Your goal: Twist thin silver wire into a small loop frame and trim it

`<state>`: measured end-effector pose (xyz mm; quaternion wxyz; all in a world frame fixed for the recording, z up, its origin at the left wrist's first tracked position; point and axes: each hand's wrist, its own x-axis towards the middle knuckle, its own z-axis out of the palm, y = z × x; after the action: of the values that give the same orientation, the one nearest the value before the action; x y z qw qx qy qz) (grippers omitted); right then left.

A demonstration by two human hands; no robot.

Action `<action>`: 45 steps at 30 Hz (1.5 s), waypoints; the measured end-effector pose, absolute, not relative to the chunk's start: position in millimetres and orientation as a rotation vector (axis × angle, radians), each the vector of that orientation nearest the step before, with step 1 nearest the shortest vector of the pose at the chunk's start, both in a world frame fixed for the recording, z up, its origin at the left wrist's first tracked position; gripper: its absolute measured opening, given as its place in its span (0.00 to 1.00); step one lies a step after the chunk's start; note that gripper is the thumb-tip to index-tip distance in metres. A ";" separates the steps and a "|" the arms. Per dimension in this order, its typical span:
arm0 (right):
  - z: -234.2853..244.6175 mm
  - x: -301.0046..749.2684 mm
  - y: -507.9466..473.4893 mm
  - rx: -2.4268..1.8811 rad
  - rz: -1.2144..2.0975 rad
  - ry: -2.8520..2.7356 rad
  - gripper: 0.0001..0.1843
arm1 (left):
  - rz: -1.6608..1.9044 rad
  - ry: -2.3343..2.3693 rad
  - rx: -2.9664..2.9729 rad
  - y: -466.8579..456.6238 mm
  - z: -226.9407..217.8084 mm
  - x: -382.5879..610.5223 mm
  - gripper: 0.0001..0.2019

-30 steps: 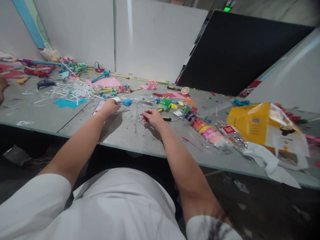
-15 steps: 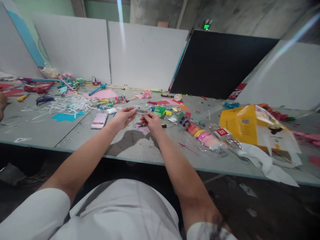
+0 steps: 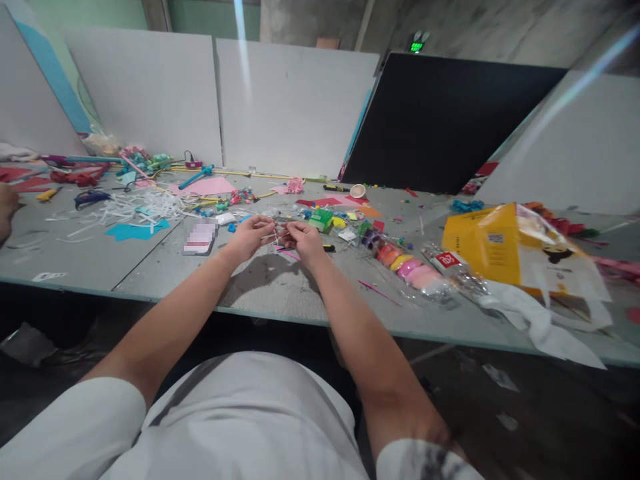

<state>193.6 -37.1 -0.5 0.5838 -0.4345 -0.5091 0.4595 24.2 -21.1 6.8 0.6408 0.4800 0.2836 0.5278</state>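
My left hand (image 3: pixel 249 236) and my right hand (image 3: pixel 302 239) are raised just above the grey table (image 3: pixel 280 293), fingertips almost touching. Both are pinched on a small thin piece held between them, too small to name. A pink stick (image 3: pixel 289 254) and a black-and-yellow pen (image 3: pixel 327 248) lie on the table under my right hand. A phone (image 3: pixel 200 237) lies flat left of my left hand. A small green box (image 3: pixel 320 219) stands just beyond my hands.
A clear tube of coloured clay tubs (image 3: pixel 407 265) lies right of my hands, beside a yellow bag (image 3: pixel 505 247) and white wrapping. White paper shreds (image 3: pixel 140 203), blue paper (image 3: pixel 135 231) and craft scraps cover the left. Another person's hand (image 3: pixel 6 207) shows at the left edge. White and black boards stand behind.
Both hands lifted off the table and came together; the left one left the small things near the phone and now meets the right one's fingertips. The camera tilted up slightly.
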 end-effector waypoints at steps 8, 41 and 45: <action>-6.1 196.3 -37.8 -1.045 1.074 -1.238 0.14 | 1.257 0.642 1.068 -14.3 6.8 22.1 0.18; -5.6 203.6 -38.8 -1.083 0.927 -1.451 0.23 | 1.255 0.680 0.920 -12.8 4.5 26.5 0.10; -3.7 206.5 -37.6 -1.045 0.878 -1.416 0.26 | 1.233 0.620 0.884 -14.8 6.7 27.5 0.08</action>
<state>206.5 -37.6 -3.7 0.5543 -0.4424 -0.5992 0.3715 27.5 -14.8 6.7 0.6825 0.3941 0.2765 0.5499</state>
